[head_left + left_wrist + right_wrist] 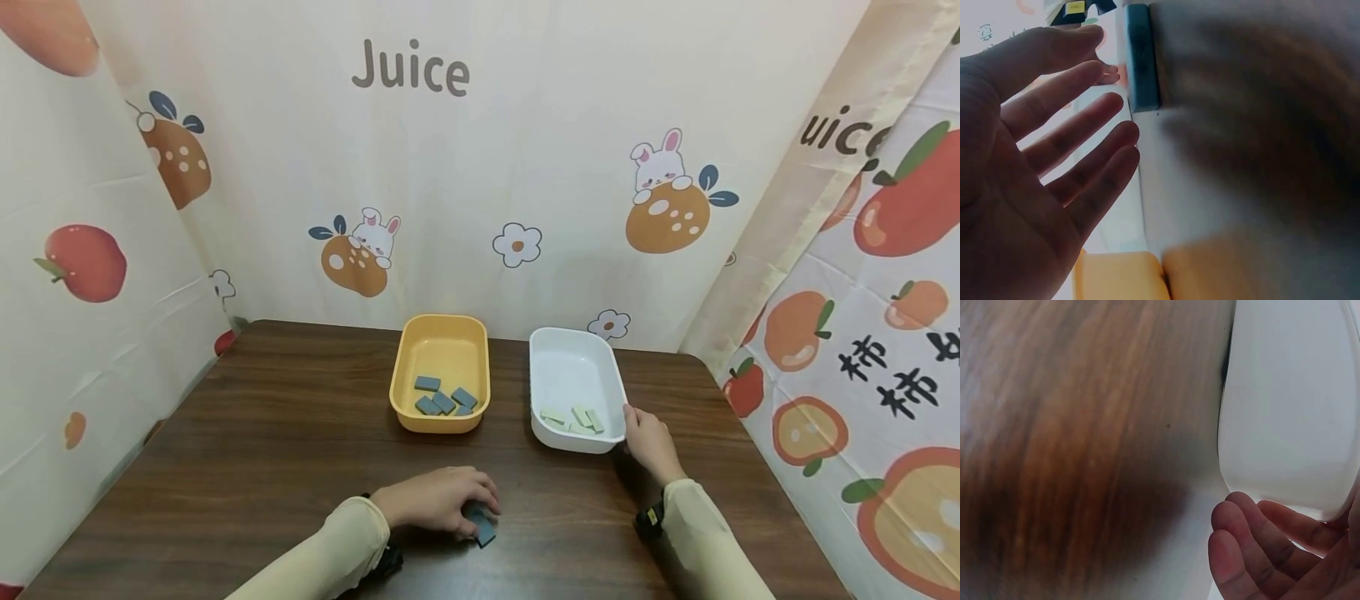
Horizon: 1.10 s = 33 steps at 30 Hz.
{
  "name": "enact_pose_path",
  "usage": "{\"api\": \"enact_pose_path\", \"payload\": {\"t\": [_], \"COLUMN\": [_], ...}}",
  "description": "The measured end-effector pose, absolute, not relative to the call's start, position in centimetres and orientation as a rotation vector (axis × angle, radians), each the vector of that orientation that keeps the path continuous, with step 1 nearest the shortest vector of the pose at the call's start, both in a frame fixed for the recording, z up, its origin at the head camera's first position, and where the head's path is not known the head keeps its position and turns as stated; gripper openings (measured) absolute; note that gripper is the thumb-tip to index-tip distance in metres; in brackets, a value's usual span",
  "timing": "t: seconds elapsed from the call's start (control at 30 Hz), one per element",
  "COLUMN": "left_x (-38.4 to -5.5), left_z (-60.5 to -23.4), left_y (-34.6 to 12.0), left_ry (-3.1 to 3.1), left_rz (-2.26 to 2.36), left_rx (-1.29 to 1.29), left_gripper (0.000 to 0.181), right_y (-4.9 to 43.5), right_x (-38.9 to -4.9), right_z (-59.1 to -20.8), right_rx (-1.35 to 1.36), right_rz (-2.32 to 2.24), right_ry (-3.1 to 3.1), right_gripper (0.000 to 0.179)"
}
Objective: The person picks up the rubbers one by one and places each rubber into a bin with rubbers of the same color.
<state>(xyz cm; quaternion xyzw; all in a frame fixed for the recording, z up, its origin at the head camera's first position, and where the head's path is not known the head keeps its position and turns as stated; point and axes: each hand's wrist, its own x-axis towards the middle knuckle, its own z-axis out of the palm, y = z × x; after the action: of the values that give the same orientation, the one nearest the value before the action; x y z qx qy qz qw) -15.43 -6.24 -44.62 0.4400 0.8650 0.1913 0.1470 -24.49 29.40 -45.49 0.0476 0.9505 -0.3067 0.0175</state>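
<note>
My left hand [441, 498] is low over the table, its fingers spread above a blue-grey block [483, 530]. In the left wrist view the block [1142, 59] lies just beyond the fingertips, with a gap between. The fingers there are loosely extended and hold nothing. My right hand [651, 442] grips the near right corner of a white plastic bin [577, 442]. Its fingers lie against the outer wall in the right wrist view, while the thumb is mostly out of frame. Several pale green blocks [581, 417] lie at the near end inside the white bin.
A yellow bin [438, 423] stands left of the white one and holds several blue-grey blocks [444, 402]. Both stand toward the back of the dark wooden table [300, 400]. A printed curtain [465, 167] hangs behind and along both sides.
</note>
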Motion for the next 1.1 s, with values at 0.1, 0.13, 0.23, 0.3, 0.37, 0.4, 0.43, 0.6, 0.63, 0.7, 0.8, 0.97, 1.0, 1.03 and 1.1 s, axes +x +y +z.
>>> {"api": "enact_pose_path", "payload": {"t": [0.1,0.13,0.23,0.3,0.37,0.4,0.43,0.6,0.63,0.7,0.8,0.97,1.0,1.03,1.1], "left_x": [-15.45,-15.46,-15.46,-15.44,-15.39,-15.35,-15.3,-15.06,-15.04,-15.02,-15.06,-15.05,-15.03,-15.03,-15.03], "left_z": [-44.79,-44.87,-45.02,-45.08,-45.07,-45.05,-45.04,-45.06,-45.09,-45.14,-45.17,-45.14,-45.12,-45.11,-45.02], "left_y": [-6.08,-6.03,-5.92,-5.87,-5.84,-5.82,-5.8,-5.68,-5.66,-5.62,-5.56,-5.44,-5.43,-5.42,-5.42], "left_ry": [2.484,2.482,2.473,2.469,2.47,2.472,2.476,2.5,2.504,2.506,2.507,2.524,2.528,2.53,2.532], "left_rz": [0.525,0.518,0.502,0.489,0.478,0.472,0.466,0.45,0.448,0.44,0.429,0.421,0.425,0.429,0.443], "left_rx": [1.293,1.299,1.314,1.325,1.326,1.325,1.321,1.278,1.275,1.278,1.285,1.272,1.264,1.254,1.228], "left_gripper": [0.032,0.032,0.032,0.031,0.031,0.03,0.03,0.025,0.025,0.024,0.023,0.021,0.021,0.021,0.021], "right_y": [29.38,29.37,29.35,29.34,29.33,29.33,29.32,29.31,29.31,29.35,29.37,29.36,29.36,29.36,29.37], "right_x": [-24.47,-24.46,-24.46,-24.44,-24.41,-24.4,-24.4,-24.34,-24.33,-24.33,-24.35,-24.32,-24.31,-24.31,-24.32], "right_z": [-45.47,-45.45,-45.4,-45.38,-45.37,-45.37,-45.37,-45.41,-45.44,-45.5,-45.55,-45.54,-45.53,-45.52,-45.52], "right_rx": [0.152,0.154,0.155,0.155,0.154,0.153,0.152,0.154,0.155,0.154,0.149,0.15,0.15,0.151,0.151], "right_rz": [-0.966,-0.969,-0.978,-0.978,-0.979,-0.979,-0.978,-0.979,-0.979,-0.981,-0.981,-0.984,-0.985,-0.985,-0.985], "right_ry": [2.948,2.946,2.943,2.944,2.945,2.946,2.947,2.942,2.941,2.939,2.943,2.941,2.94,2.939,2.94], "right_gripper": [0.056,0.056,0.056,0.056,0.056,0.056,0.056,0.055,0.055,0.055,0.055,0.056,0.056,0.056,0.055]}}
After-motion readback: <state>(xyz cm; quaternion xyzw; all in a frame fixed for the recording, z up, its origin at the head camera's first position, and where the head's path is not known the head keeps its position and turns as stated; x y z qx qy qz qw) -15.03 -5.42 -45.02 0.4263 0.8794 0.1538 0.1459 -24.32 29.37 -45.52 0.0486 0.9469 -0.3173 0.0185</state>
